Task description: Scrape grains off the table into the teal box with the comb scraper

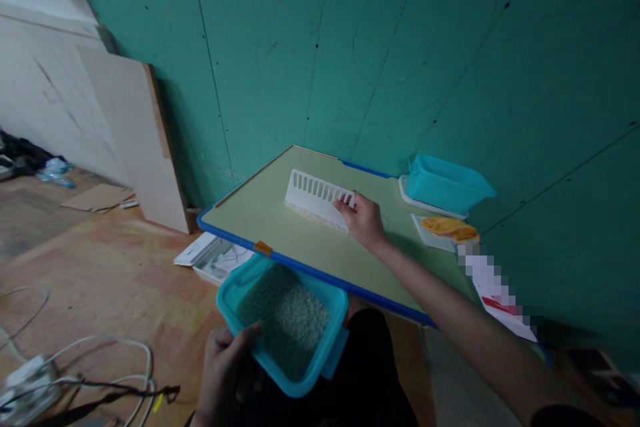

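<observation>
My left hand (225,360) grips the near rim of a blue plastic container (285,320) filled with white rice grains, held just below the front edge of a low table (260,213). My right hand (363,220) reaches across the table and holds the end of a white slotted plastic panel (317,197), standing on its long edge on the green tabletop. A thin line of white grains lies along the panel's base.
At the table's back right stand a second blue container (447,183) on a white lid and a white tray with an orange item (450,229). Papers (495,290) lie at the right. White trays (215,257) sit under the table; cables (75,373) lie on the wooden floor.
</observation>
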The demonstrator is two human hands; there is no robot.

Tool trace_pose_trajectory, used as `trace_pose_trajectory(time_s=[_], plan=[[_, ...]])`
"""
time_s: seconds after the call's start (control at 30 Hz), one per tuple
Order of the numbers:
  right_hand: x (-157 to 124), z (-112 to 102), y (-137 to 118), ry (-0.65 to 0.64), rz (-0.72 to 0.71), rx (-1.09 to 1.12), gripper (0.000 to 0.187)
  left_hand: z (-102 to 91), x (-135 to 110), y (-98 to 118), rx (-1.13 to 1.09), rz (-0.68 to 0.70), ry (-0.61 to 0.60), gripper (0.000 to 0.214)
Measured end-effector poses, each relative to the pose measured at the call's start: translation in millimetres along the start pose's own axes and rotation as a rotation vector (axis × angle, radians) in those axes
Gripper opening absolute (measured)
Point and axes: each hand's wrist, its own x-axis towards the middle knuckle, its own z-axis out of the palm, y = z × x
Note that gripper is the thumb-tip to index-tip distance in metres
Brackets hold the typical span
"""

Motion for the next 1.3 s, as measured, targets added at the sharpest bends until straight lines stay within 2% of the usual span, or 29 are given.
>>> trace_pose_trajectory(time_s=[0.13, 0.3, 0.47, 0.6, 0.77, 1.03, 1.3], plan=[[2.7, -9.4, -1.0, 0.041, 0.023, 0.074, 0.029, -0.6, 1.3, 0.8, -0.022, 0.008, -0.017, 0.056], [6.2, -54.3, 11.9, 0.139, 0.087, 0.087, 0.033, -1.7, 1.5, 0.1, 0.027, 0.02, -0.013, 0.056], [-28.2, -103.7, 33.3, 0.2, 0.121, -0.024, 0.033, -1.8, 2.4, -4.7, 0.078, 0.013, 0.022, 0.055], [-56.2, -121.1, 46.0, 0.198, 0.183, -0.135, 0.035, -1.5, 6.0, -9.1, 0.135, 0.014, -0.017, 0.057], [-60.9, -118.1, 41.4, 0.156, 0.195, -0.169, 0.034, 0.5, 5.7, -11.4, 0.14, -0.013, -0.026, 0.058], [-66.6, -100.7, 20.8, 0.134, 0.108, -0.25, 0.032, 9.7, -4.0, -4.2, 0.124, 0.008, -0.033, 0.054], [-88.8, -83.6, -18.2, 0.052, 0.065, -0.232, 0.03, 21.9, -8.6, 1.7, 0.144, 0.012, -0.012, 0.055]])
